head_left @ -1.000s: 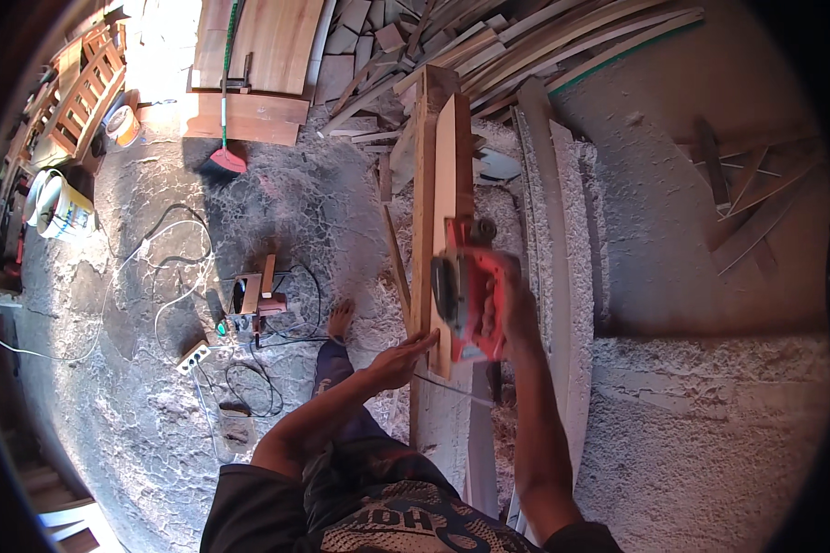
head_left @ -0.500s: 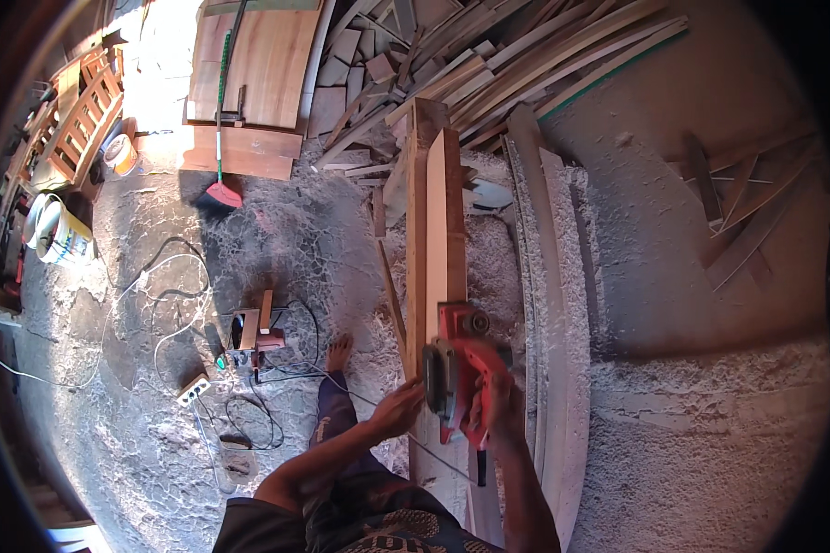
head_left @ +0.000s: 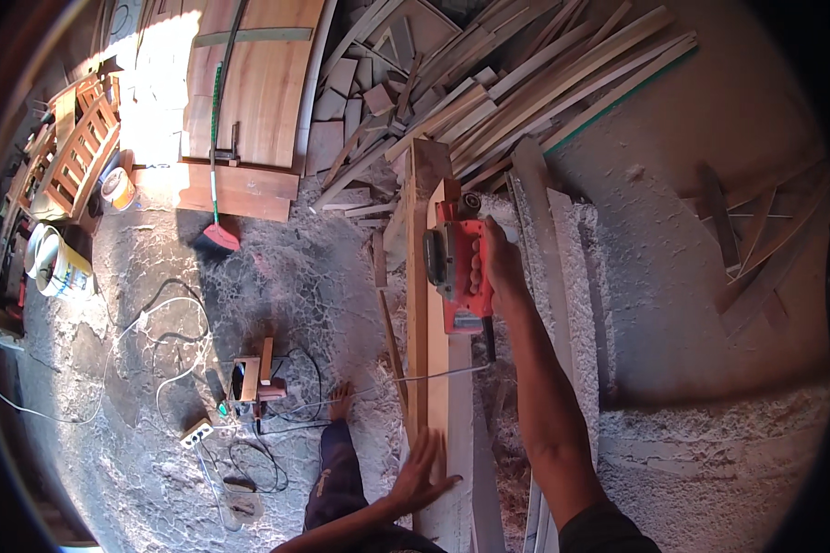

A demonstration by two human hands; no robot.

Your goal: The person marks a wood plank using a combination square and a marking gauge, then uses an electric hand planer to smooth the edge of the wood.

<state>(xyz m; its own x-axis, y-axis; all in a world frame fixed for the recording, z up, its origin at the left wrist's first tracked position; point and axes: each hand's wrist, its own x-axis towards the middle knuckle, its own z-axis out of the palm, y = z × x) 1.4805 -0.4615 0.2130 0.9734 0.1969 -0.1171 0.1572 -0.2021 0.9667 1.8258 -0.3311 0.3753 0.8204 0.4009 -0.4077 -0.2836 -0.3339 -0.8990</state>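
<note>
One red planer (head_left: pixel 467 267) sat on the pale board (head_left: pixel 437 355), frame centre.
Board ran top-to-bottom; right hand (head_left: pixel 501 263) gripped planer up-frame, left hand (head_left: pixel 422 476), open, lay lower in frame.

The power planer (head_left: pixel 462 260) is cased in red plastic. The board (head_left: pixel 438 387) is smooth, matt wood; the floor (head_left: pixel 281 295) appears rough.

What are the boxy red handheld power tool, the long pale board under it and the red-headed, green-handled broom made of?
Boxy red handheld power tool: probably plastic outside, smooth with a slight sheen.
Long pale board: seemingly bare wood, by its tan, unglossy face.
Red-headed, green-handled broom: head likely plastic, given its uniform bright colour; handle could be metal or plastic.
</note>
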